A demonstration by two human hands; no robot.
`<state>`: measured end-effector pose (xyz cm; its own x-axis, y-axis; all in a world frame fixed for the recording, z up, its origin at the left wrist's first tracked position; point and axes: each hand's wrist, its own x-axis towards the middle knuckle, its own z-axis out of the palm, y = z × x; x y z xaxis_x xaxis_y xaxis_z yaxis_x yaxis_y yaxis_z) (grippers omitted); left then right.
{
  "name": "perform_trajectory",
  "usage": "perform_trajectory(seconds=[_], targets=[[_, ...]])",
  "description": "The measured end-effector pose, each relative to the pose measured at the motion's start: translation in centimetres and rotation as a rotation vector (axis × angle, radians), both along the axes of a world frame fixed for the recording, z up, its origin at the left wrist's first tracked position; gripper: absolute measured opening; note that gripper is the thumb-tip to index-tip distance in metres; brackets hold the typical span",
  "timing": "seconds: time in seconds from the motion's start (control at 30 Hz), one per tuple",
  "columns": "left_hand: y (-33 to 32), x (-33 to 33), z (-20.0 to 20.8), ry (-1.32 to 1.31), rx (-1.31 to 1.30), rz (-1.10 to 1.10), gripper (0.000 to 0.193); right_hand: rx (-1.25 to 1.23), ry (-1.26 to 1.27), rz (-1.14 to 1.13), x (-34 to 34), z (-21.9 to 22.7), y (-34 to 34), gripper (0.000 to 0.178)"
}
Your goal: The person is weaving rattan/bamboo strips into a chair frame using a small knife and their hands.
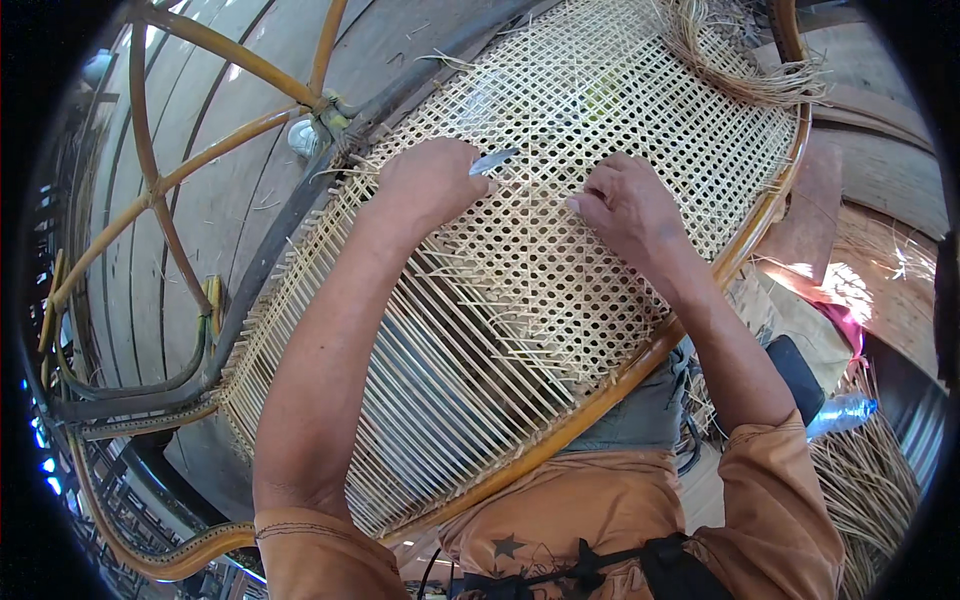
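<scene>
A woven cane panel [590, 260] in a curved rattan frame [560, 435] lies across my lap, its holes in an open lattice at the right and far end. Toward the left it has only parallel cane strands [420, 370], with cut-looking strand ends along the weave's edge. My left hand [428, 185] is closed round a small knife [494, 161], whose pale blade points right, just over the weave. To its right, my right hand [632, 208] rests on the lattice with fingers curled and pinched; whether a strand is between them is hidden.
A loose bundle of cane strips [735, 80] lies on the panel's far right. Rattan poles [150, 185] of a frame stand at the left over a plank floor [235, 165]. A plastic bottle [843, 414] and a pile of cane strips [865, 470] lie at the lower right.
</scene>
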<state>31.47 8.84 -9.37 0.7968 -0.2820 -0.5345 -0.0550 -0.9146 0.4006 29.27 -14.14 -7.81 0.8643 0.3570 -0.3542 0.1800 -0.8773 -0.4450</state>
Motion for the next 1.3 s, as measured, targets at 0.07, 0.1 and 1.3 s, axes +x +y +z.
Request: perform_trajectory(seconds=[0.07, 0.1, 1.3], targets=[[0.2, -0.1, -0.5, 0.011, -0.012, 0.002, 0.033, -0.029, 0.022, -0.003, 0.5, 0.8, 0.5, 0.022], [0.5, -0.3, -0.9, -0.030, -0.063, 0.006, 0.034, -0.062, 0.042, -0.001, 0.6, 0.9, 0.7, 0.024], [-1.6, 2.5, -0.8, 0.378, -0.180, 0.130, 0.025, 0.283, 0.306, -0.065, 2.1, -1.0, -0.7, 0.015]])
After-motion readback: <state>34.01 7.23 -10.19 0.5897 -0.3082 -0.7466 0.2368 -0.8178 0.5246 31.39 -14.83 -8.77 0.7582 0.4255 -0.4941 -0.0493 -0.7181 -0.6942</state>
